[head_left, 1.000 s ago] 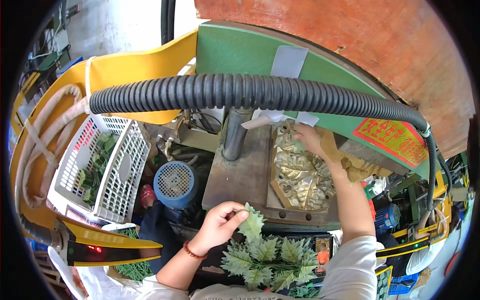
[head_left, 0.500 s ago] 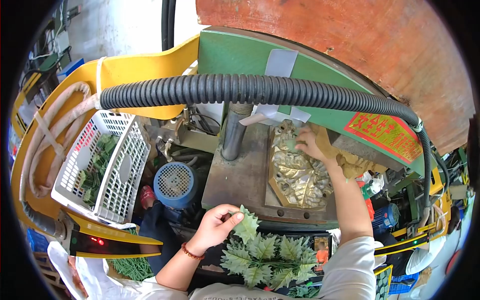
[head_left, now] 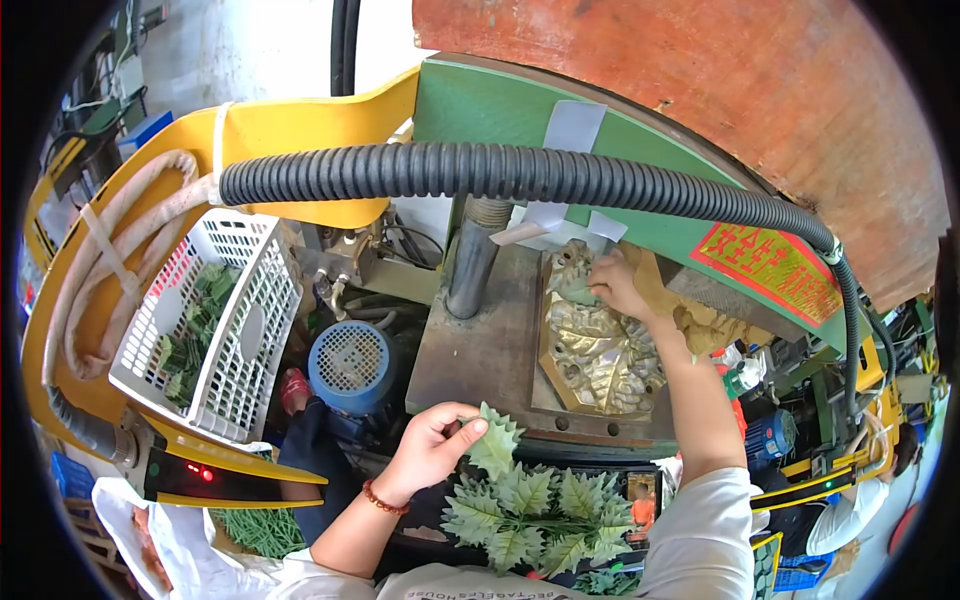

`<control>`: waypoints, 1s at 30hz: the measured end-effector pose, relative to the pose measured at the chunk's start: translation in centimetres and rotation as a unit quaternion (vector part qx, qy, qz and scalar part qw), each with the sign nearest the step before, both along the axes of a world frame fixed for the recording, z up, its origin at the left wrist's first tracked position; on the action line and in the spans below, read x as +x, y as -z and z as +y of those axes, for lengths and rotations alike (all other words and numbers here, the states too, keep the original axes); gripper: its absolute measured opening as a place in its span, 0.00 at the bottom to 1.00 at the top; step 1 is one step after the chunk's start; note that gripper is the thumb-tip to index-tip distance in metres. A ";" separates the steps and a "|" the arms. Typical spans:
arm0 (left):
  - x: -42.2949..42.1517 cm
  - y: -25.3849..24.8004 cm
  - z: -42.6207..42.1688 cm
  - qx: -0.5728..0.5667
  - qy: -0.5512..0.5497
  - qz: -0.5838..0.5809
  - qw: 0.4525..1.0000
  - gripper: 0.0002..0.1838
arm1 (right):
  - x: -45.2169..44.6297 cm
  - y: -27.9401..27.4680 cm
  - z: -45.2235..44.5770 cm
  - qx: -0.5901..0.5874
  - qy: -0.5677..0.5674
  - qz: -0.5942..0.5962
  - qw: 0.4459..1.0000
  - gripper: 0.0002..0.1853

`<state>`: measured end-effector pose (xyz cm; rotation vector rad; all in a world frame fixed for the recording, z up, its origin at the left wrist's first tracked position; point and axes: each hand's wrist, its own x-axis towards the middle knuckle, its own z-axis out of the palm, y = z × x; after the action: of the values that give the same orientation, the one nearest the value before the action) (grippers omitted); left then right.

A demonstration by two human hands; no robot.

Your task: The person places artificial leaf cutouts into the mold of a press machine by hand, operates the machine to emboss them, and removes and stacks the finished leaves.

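Low in the middle, my left hand (head_left: 437,450) pinches a green artificial leaf (head_left: 493,440) between thumb and fingers. Just below it lies a pile of pale-veined artificial leaves (head_left: 535,515). My right hand (head_left: 622,285) reaches over a brass-coloured leaf mold (head_left: 600,350), fingers closed at its far end. A pale green leaf piece (head_left: 577,291) shows at those fingertips, lying against the mold; its full outline is partly covered by the hand. The mold sits on the steel press bed (head_left: 475,365).
A black corrugated hose (head_left: 500,172) arches over the press. At left stand a white basket (head_left: 245,330) with leaves and a blue motor (head_left: 350,368). A steel column (head_left: 473,265) rises beside the mold. Yellow guard arms (head_left: 240,485) flank me; a phone (head_left: 641,505) lies by the leaves.
The view has shifted slightly. My right hand has moved a little at the mold's far end, its fingers still at the leaf piece. My left hand keeps its pinch on the leaf.
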<state>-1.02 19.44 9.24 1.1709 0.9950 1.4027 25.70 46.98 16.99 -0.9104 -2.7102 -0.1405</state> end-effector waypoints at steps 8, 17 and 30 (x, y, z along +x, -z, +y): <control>0.6 -2.1 0.3 0.126 -0.032 0.085 0.988 0.05 | -7.2 -5.0 -18.3 -0.460 -0.085 0.205 0.860 0.03; 0.0 -2.3 -0.8 0.020 -0.079 0.135 0.988 0.06 | -3.6 -3.2 -20.2 -0.344 -0.013 0.281 0.896 0.05; 2.3 -2.0 -0.1 0.009 0.059 0.099 0.993 0.05 | -3.6 -3.4 -10.1 -0.203 0.058 0.032 0.977 0.06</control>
<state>1.31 19.29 11.25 1.3803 1.0344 1.2204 22.14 36.92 20.42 -1.1598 -2.6710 0.4292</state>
